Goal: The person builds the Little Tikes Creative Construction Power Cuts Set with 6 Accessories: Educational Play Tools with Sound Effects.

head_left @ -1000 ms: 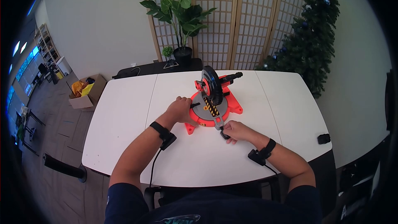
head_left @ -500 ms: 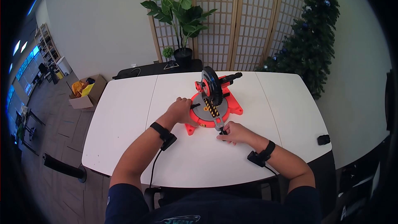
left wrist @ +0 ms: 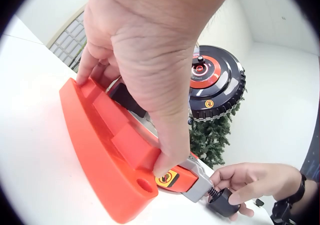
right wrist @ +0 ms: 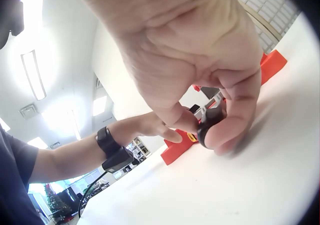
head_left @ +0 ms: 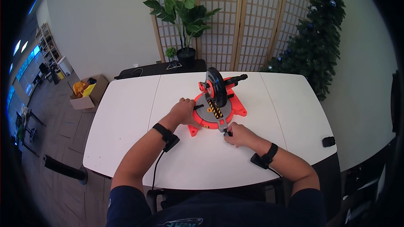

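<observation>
A toy miter saw with an orange-red base [head_left: 237, 104] stands on the white table in the head view. Its round grey turntable [head_left: 203, 114] carries a yellow-and-black striped strip, and a black toothed disc [head_left: 217, 87] rises above it. My left hand [head_left: 182, 111] grips the left side of the base, thumb at the front and fingers farther back. At the front, my right hand [head_left: 240, 135] pinches a black knob [left wrist: 222, 203] between thumb and fingers. A coiled spring shows between the knob and the grey arm [left wrist: 196, 186] in the left wrist view.
A small black object [head_left: 328, 141] lies near the table's right edge. Behind the table [head_left: 122, 122] are a potted plant [head_left: 186, 54], a folding screen [head_left: 256, 25] and a decorated tree [head_left: 309, 50]. An open cardboard box [head_left: 90, 96] sits on the floor at the left.
My right fingers have shifted around the black knob, extending across it half a second ago and curling in again now. The left hand and the saw have stayed in place.
</observation>
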Demonstrator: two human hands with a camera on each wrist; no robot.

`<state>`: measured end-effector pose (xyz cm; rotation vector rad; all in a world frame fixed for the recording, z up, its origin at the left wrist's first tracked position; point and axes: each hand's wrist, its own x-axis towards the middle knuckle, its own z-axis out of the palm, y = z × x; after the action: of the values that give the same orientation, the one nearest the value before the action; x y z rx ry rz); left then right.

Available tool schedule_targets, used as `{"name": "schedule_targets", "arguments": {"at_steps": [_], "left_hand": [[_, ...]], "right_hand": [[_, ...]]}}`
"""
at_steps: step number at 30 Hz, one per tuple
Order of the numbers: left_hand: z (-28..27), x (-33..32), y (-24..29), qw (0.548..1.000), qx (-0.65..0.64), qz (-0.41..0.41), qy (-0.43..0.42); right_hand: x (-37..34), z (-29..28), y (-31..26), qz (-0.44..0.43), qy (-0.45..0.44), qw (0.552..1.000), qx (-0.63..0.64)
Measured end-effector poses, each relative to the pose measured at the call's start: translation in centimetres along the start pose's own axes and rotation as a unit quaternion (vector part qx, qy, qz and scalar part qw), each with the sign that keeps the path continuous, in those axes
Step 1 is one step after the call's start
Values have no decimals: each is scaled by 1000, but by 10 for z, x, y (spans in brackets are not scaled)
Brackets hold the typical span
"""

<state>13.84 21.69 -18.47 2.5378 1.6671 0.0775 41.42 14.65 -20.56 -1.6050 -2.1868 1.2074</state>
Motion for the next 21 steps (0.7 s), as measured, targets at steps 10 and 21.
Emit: {"name": "schedule_targets", "arguments": {"at_steps": [10,21], "left_hand": [[3,1,-1,1000,1,-2,-8],[7,2,-4,1000,2,8,-1]], "right_hand": [[-2,2,0,-21,20,999,-16],[4,5,7,16,6,997,82]]}}
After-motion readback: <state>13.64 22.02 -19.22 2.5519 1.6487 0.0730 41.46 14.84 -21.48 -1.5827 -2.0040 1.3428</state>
